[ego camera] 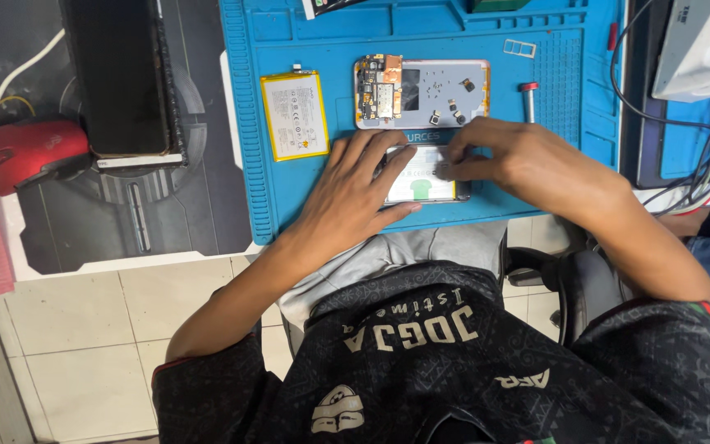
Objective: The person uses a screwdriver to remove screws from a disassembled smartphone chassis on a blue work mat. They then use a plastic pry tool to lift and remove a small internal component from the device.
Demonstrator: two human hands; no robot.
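Note:
My left hand (355,193) lies flat on the blue work mat (306,197), its fingers pressing the left side of an opened phone (422,182) with a battery inside. My right hand (519,160) rests on the phone's right side, fingertips pinched on its upper face; what they pinch is too small to tell. Just beyond the hands lies a phone back frame (441,92) with an exposed circuit board (378,92) and several loose small parts on it. A loose yellow-edged battery (294,115) lies to the left.
A red-tipped screwdriver (529,99) and a SIM tray (519,48) lie on the mat's right part. A black box (121,78) and a red mouse (22,152) sit on the dark pad at left. Cables (700,164) and a white device (700,45) are at right.

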